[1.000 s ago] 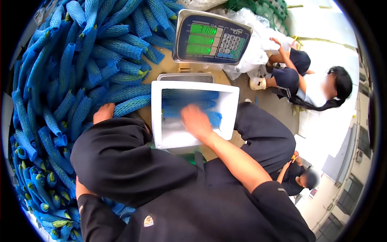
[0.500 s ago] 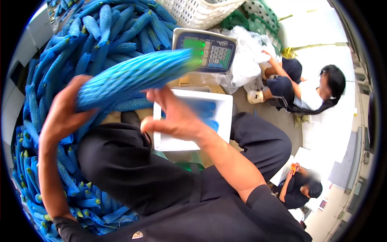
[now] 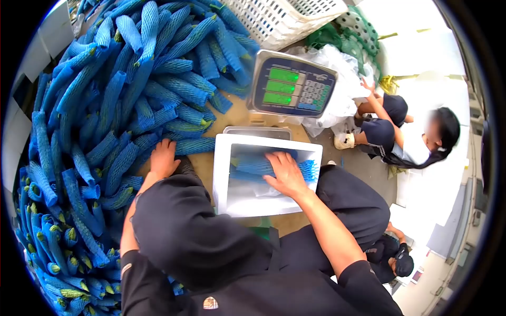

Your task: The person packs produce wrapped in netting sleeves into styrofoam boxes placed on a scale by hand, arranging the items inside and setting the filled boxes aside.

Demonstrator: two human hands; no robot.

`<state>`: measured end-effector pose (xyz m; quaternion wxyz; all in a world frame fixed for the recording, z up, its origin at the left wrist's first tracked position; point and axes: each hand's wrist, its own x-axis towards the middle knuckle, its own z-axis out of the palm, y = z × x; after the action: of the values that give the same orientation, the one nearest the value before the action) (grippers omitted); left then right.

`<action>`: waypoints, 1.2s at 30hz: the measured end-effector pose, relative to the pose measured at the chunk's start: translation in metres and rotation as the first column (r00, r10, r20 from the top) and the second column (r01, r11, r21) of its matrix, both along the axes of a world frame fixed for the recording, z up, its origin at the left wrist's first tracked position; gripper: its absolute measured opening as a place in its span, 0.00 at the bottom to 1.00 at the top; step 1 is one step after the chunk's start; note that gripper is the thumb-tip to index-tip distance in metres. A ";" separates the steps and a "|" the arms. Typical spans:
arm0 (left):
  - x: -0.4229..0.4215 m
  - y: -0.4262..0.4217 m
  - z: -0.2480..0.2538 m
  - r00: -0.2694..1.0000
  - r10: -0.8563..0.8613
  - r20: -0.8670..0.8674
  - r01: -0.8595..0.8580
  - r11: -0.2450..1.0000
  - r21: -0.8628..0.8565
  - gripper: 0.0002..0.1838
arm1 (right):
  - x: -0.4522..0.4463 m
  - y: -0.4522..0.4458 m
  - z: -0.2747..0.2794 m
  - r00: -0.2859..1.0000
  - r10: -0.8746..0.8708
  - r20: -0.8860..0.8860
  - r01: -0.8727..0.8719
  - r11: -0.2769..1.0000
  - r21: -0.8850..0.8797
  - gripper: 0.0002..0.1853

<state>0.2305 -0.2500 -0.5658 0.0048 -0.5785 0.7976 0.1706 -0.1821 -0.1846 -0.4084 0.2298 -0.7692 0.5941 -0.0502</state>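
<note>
My right hand (image 3: 287, 174) reaches into a white foam box (image 3: 269, 209) and lies over a long vegetable in a blue foam net (image 3: 249, 164), fingers spread and thumb apart. Something pale and clear lies lower in the box. At the edge of a big pile of netted vegetables (image 3: 113, 105), my left hand (image 3: 164, 159) has its fingers apart, close to the end of one netted vegetable (image 3: 195, 146). Green tips stick out of many of the nets.
A digital scale display (image 3: 292, 84) with green readouts stands behind the box. Beyond it are a white plastic crate (image 3: 279, 21), clear plastic bags (image 3: 337, 68) and green netting (image 3: 353, 39). One person (image 3: 421, 142) sits at right; another (image 3: 392, 255) is lower right.
The netted vegetable that was raised in my left hand is no longer there. My left hand has dropped to the pile; my right hand has moved into the box. The view has shifted slightly.
</note>
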 end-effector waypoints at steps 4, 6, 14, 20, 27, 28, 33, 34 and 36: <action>-0.017 -0.003 0.010 0.998 0.011 0.069 -0.015 0.998 0.059 0.34 | 0.017 0.000 -0.010 0.997 -0.010 -0.073 -0.004 0.983 -0.186 0.29; -0.020 -0.001 0.011 0.998 -0.001 0.063 -0.007 0.993 0.117 0.33 | 0.019 0.005 -0.024 0.991 -0.070 -0.114 0.056 0.990 -0.126 0.28; 0.006 -0.009 0.115 0.986 0.102 -0.135 -0.062 0.961 0.269 0.25 | 0.026 -0.002 0.013 0.997 -0.030 0.072 0.032 0.999 -0.034 0.22; 0.065 0.012 0.241 0.859 0.402 -0.316 -0.400 0.913 0.074 0.28 | 0.129 -0.012 0.079 0.636 -0.452 0.625 -0.104 0.752 0.651 0.33; 0.012 -0.041 0.316 0.454 0.239 -0.858 0.230 0.899 0.372 0.37 | 0.158 -0.073 0.153 0.084 -0.435 0.897 0.142 0.896 0.421 0.22; 0.015 -0.039 0.295 0.362 0.287 -0.887 0.229 0.895 0.383 0.36 | 0.136 -0.081 0.158 0.187 -0.461 0.867 0.130 0.887 0.444 0.20; 0.045 -0.006 0.176 0.384 0.623 -0.681 -0.219 0.778 0.589 0.25 | 0.040 -0.037 0.128 0.880 -0.326 0.346 0.238 0.932 0.273 0.35; 0.060 0.008 0.140 0.341 0.661 -0.668 -0.220 0.747 0.627 0.26 | 0.027 -0.029 0.113 0.955 -0.249 0.159 0.203 0.944 0.261 0.34; 0.070 0.039 0.079 0.204 0.778 -0.594 -0.327 0.626 0.708 0.25 | 0.006 -0.012 0.077 0.997 -0.071 0.022 0.069 0.996 0.050 0.30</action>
<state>0.3002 -0.2114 -0.4867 -0.3383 -0.6385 0.3430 0.6002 -0.1766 -0.1963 -0.3315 0.2538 -0.7414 0.6190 -0.0526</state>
